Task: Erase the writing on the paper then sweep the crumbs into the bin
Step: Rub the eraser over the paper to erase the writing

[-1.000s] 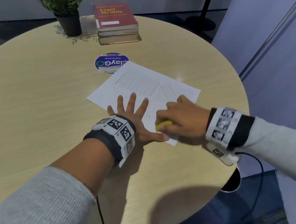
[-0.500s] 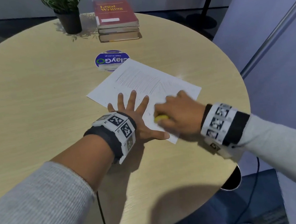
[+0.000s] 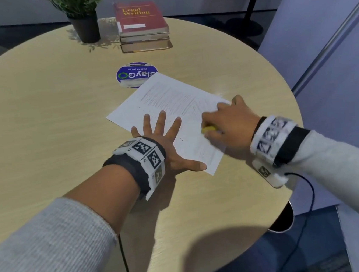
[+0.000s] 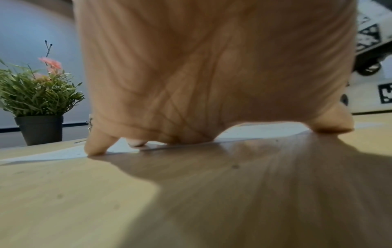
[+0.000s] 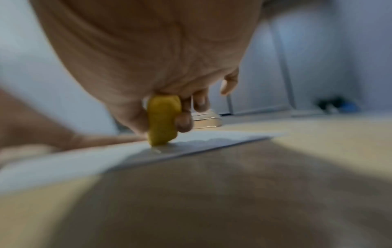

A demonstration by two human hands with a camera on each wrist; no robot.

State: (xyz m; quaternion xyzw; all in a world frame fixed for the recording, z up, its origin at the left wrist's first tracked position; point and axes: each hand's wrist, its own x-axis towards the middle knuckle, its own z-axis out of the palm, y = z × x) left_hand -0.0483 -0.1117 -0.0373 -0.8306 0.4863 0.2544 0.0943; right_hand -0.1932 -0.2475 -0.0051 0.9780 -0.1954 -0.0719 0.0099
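A white sheet of paper (image 3: 170,101) with faint pencil lines lies slanted on the round wooden table (image 3: 40,128). My left hand (image 3: 163,142) lies flat on the paper's near corner, fingers spread, pinning it down. My right hand (image 3: 223,120) pinches a yellow eraser (image 3: 208,129) and presses its tip onto the paper. In the right wrist view the eraser (image 5: 163,120) stands upright between thumb and fingers on the sheet (image 5: 191,144). The left wrist view shows the left palm (image 4: 212,75) over the table and the paper's edge (image 4: 63,153). No bin is in view.
A round blue-labelled lid or tub (image 3: 135,74) sits just beyond the paper's far corner. A stack of books (image 3: 141,26) and a potted plant (image 3: 83,19) stand at the table's far side. The table's edge curves close on the right (image 3: 291,110).
My right hand with the eraser has moved up and to the right across the paper, away from my left thumb. The left hand has stayed in place on the sheet.
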